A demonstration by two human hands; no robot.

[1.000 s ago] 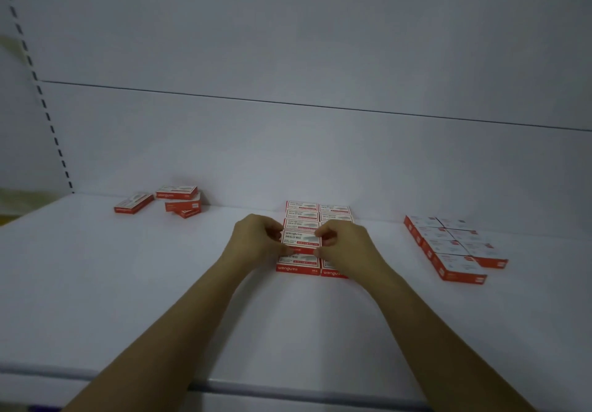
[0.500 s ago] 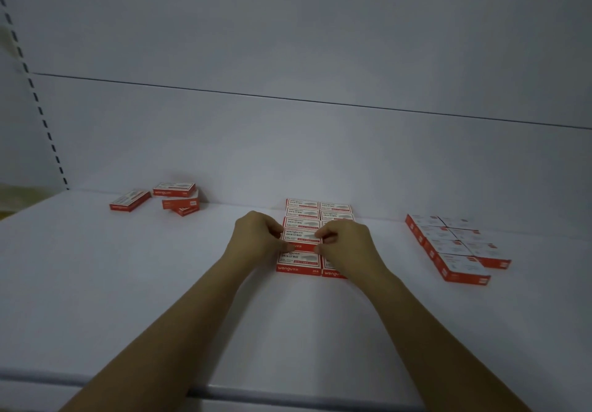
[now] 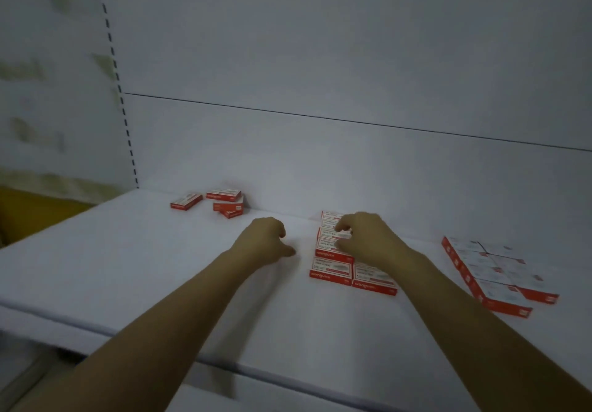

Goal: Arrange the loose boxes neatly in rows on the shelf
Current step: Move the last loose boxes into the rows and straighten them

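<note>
Loose boxes [image 3: 224, 201], a handful in red with white printed tops, lie scattered and partly piled at the upper left of the white shelf [image 3: 134, 270], close against the back panel [image 3: 320, 59]. At centre frame a middle block [image 3: 331, 272] of the same boxes runs back toward the wall in two tidy columns. At the right edge a right block [image 3: 499, 293] sits in rows, set at a slant. The left hand [image 3: 266, 241] comes in on a bare forearm from the lower left. It is held back-up over bare shelf between the loose boxes and the middle block, just beside that block but apart from it. Its fingers are loosely curled, its thumb points toward the block, and it holds nothing. The right hand [image 3: 368, 238] reaches in from the lower right and hangs over the far half of the middle block, hiding most of the right column there. Its fingers [image 3: 344, 224] are bent down like a claw onto the boxes in the left column, with the thumb nearer the camera. Whether it pinches a box or only touches the tops cannot be told. White lettering on the red front faces of the nearest two boxes starts "wengu"; the rest, and the small print on the tops, is blurred. A dark slotted upright [image 3: 119, 91] stands at the left end of the back panel, and a thin seam crosses the panel above the hands.
</note>
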